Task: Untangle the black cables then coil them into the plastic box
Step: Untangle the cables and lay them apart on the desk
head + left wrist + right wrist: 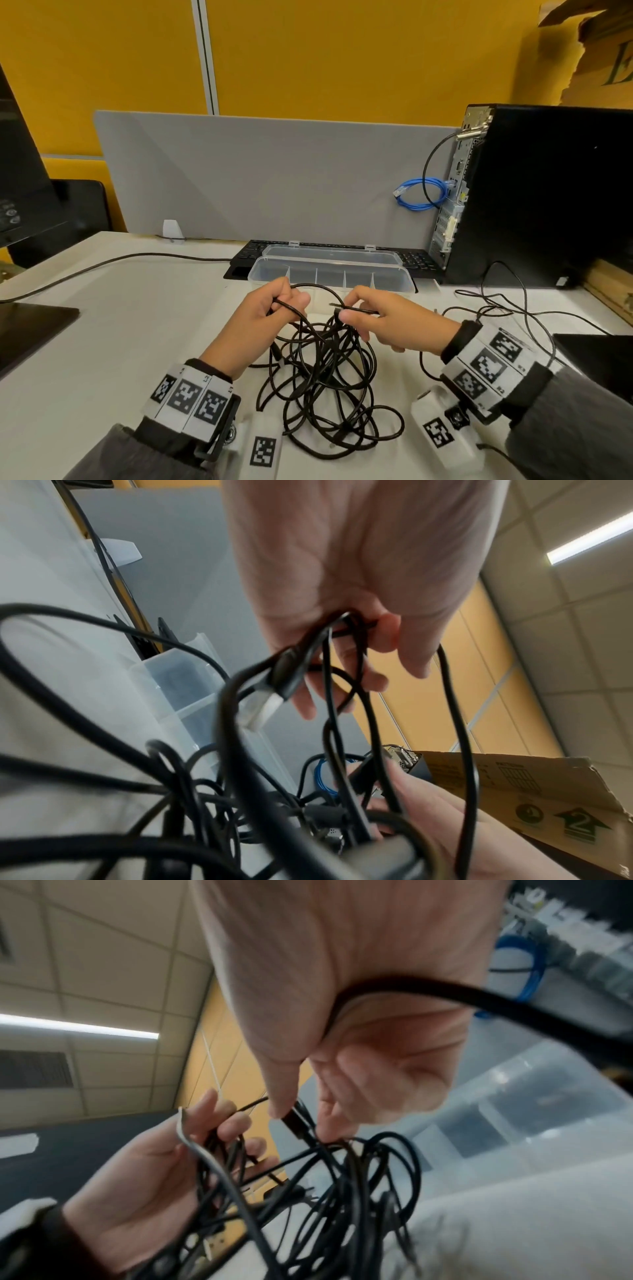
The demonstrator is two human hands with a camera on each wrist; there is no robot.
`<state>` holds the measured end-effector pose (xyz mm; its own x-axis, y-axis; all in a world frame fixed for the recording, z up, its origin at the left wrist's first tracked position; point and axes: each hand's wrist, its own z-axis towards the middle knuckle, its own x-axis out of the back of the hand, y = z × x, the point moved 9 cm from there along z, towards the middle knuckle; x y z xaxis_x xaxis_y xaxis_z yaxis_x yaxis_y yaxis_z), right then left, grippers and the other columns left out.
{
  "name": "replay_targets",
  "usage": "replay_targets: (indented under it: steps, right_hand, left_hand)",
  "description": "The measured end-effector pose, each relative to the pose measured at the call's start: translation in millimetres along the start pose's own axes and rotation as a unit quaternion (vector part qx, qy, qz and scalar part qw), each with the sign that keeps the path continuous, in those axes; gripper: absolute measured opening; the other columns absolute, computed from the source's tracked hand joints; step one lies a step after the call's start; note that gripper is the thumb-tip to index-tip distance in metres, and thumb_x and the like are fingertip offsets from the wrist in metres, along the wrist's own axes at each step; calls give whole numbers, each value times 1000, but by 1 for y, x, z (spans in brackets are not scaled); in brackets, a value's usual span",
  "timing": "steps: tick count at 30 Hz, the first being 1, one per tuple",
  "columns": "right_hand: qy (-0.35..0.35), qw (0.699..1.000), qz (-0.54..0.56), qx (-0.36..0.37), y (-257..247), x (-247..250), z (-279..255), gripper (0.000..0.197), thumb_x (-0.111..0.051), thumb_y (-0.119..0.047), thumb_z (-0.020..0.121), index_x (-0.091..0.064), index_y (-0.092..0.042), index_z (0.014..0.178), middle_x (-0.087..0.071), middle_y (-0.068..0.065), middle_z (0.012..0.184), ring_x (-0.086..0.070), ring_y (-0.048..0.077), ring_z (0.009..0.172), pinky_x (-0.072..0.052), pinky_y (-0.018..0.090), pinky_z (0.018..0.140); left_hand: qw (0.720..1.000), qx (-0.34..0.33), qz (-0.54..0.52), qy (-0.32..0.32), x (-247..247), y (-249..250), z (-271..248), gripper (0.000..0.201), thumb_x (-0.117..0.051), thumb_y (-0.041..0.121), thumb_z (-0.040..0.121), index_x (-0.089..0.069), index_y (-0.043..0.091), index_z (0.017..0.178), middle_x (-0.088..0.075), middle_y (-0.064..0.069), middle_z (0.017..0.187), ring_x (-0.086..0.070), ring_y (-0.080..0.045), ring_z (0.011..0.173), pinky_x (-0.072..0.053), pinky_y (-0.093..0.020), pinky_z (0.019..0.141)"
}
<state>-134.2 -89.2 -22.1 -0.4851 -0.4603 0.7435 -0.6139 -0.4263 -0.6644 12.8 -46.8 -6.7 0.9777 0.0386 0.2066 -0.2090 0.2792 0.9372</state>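
Observation:
A tangle of black cables (325, 383) lies on the white desk, its upper loops lifted between my hands. My left hand (274, 308) grips several strands in curled fingers; the left wrist view shows the left hand (346, 642) holding loops beside a plug (287, 674). My right hand (363, 315) pinches a cable end; in the right wrist view the right hand (301, 1112) pinches a black plug (296, 1123) with thumb and fingers. The clear plastic box (330, 274) stands open just beyond both hands, its compartments holding nothing.
A black keyboard (416, 262) sits behind the box against a grey divider (257, 178). A black computer tower (534, 195) with a blue cable (423, 193) stands at the right. Thin black wires (507, 308) trail over the desk on the right; a monitor base (30, 329) is left.

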Motion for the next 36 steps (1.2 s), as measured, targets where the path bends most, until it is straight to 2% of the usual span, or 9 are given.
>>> replay_targets:
  steps: [3, 6, 11, 18, 23, 26, 29, 32, 36]
  right_hand:
    - [-25, 994, 101, -44, 5, 0, -2, 50, -52, -57, 80, -48, -26, 119, -55, -6, 99, -54, 7, 71, -47, 22, 55]
    - [27, 971, 189, -145, 31, 14, -1, 51, -40, -57, 89, -51, -19, 120, -56, -1, 114, -59, 12, 85, -52, 25, 63]
    - [-39, 952, 241, -186, 49, -16, 6, 31, -50, -31, 95, -57, -4, 110, -62, 3, 87, -60, 13, 65, -47, 26, 59]
    - [15, 923, 362, -127, 32, 2, 5, 25, -45, -4, 93, -66, -12, 104, -65, 5, 97, -58, 11, 82, -53, 23, 63]
    - [20, 871, 474, -131, 22, 4, 3, 33, -37, -9, 93, -58, 1, 118, -53, 6, 71, -53, 14, 63, -48, 28, 61]
    - [16, 889, 444, -109, 11, 8, 0, 33, -37, -16, 97, -57, 0, 118, -43, 2, 61, -48, 13, 57, -44, 25, 52]
    - [4, 924, 375, -78, -7, 13, -4, 27, -43, -18, 95, -62, -5, 111, -40, 0, 61, -45, 12, 57, -41, 25, 52]
    - [-2, 948, 314, -43, -31, 15, -10, 25, -39, -16, 95, -61, -9, 103, -39, -2, 59, -44, 11, 55, -40, 25, 52]
    - [-16, 971, 237, 3, -59, 13, -18, 23, -32, -11, 94, -55, -11, 98, -39, 0, 62, -44, 9, 55, -40, 27, 53]
  left_hand:
    - [1000, -1, -11, 7, 3, 1, 0, 34, -66, 37, 67, -38, 26, 52, -54, -7, 74, -58, -17, 78, -47, -24, 79]
    - [1000, 2, -15, -5, 3, 0, 0, 30, -67, 21, 62, -40, 26, 51, -58, 0, 69, -57, -18, 77, -49, -31, 83]
    - [998, -16, -31, -48, -2, 5, -3, 24, -62, 24, 52, -38, 26, 53, -48, 6, 61, -53, -18, 72, -44, -52, 93]
    - [993, -36, -55, -97, -1, 7, -2, 17, -54, 15, 44, -44, 28, 52, -48, 4, 60, -58, -18, 78, -47, -36, 84]
    - [977, -11, -90, -194, -11, 8, -10, 16, -52, 13, 55, -56, 21, 68, -64, -9, 73, -64, -26, 86, -52, -34, 80]
    - [982, 44, -108, -149, -7, 4, -8, 11, -59, 21, 77, -59, 13, 85, -69, -14, 86, -67, -33, 91, -55, -37, 71]
    - [998, 59, -8, -38, 8, 0, -1, 26, -51, 40, 91, -57, 16, 98, -69, -6, 89, -69, -22, 83, -51, -33, 65]
    - [997, 16, 72, -13, 9, 5, -1, 40, -57, 58, 75, -56, 35, 107, -66, 9, 103, -62, 0, 90, -45, -21, 75]
    - [988, -2, 125, -92, -10, 6, -4, 60, -52, 72, 64, -41, 59, 122, -49, 33, 125, -43, 16, 114, -36, -16, 89]
